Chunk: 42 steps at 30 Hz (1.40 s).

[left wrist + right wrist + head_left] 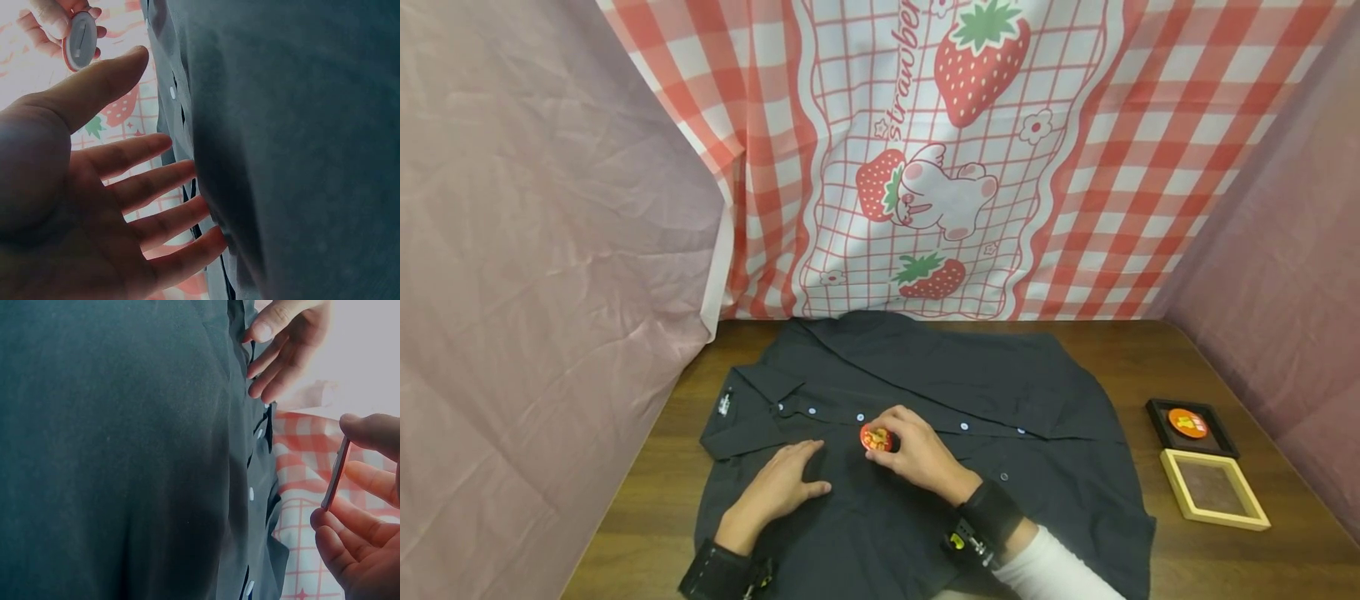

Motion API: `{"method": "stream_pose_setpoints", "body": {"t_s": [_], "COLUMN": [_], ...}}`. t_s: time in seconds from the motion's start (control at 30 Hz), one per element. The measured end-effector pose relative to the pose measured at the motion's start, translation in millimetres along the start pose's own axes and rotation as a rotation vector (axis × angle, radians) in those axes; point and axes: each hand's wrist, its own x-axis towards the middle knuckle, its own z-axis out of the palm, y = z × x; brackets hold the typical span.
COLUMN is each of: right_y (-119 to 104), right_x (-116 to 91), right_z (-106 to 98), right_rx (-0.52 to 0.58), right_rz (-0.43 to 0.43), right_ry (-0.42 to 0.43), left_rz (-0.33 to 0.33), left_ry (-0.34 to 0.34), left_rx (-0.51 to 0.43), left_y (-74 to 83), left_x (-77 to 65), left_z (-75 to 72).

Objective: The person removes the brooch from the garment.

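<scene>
A dark grey button-up shirt (857,525) lies spread on the wooden table, its collar to the left and its row of pale buttons running across. Over the shirt front, my right hand (928,457) pinches a round red-and-orange pin badge (875,439) by its edge between thumb and fingers. The left wrist view shows the badge's white back (81,41) with a pin across it. In the right wrist view the badge (337,472) is edge-on, held off the cloth. My left hand (777,483) hovers at the shirt near the collar, fingers spread and holding nothing.
At the right side of the table, a black square frame (1223,442) has another orange round badge (1187,423) in it. Just in front sits a pale wooden frame (1187,496). A strawberry-print checked cloth (1075,242) hangs behind, with pink curtains (550,250) on both sides.
</scene>
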Motion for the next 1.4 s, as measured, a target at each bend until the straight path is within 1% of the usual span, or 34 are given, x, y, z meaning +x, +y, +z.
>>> {"method": "stream_pose_setpoints", "body": {"t_s": [0.3, 0.47, 0.57, 0.7, 0.83, 0.97, 1.17, 1.4], "right_y": [0.3, 0.4, 0.5, 0.1, 0.0, 0.4, 0.0, -2.1], "right_x": [-1.9, -3.6, -4.2, -5.2, -6.8, -7.7, -4.6, -4.4], "right_z": [-3.4, -6.1, -7.2, -8.7, -9.9, -11.5, -13.9, -15.0], "right_rx": [0.017, 0.011, 0.003, -0.023, -0.036, -0.027, -0.014, 0.004], "right_rz": [0.016, 0.026, 0.025, -0.005, -0.02, -0.01, 0.006, 0.012], "right_ry": [0.01, 0.017, 0.022, 0.038, 0.044, 0.043, 0.068, 0.06], "left_rz": [0.026, 0.014, 0.019, 0.022, 0.007, -0.002, 0.0, 0.003], "left_ry": [0.013, 0.001, 0.004, 0.005, -0.013, -0.022, -0.013, -0.01], "left_rx": [0.007, 0.001, 0.004, 0.001, -0.012, -0.023, -0.035, -0.048], "left_y": [0.0, 0.7, 1.2, 0.4, 0.1, 0.9, -0.1, -2.0], "left_x": [-1.4, -0.9, -2.0, -2.2, -1.2, -0.8, 1.1, -2.4], "left_z": [0.1, -0.4, -2.1, -2.5, -1.7, -1.9, -4.4, -3.5]}}
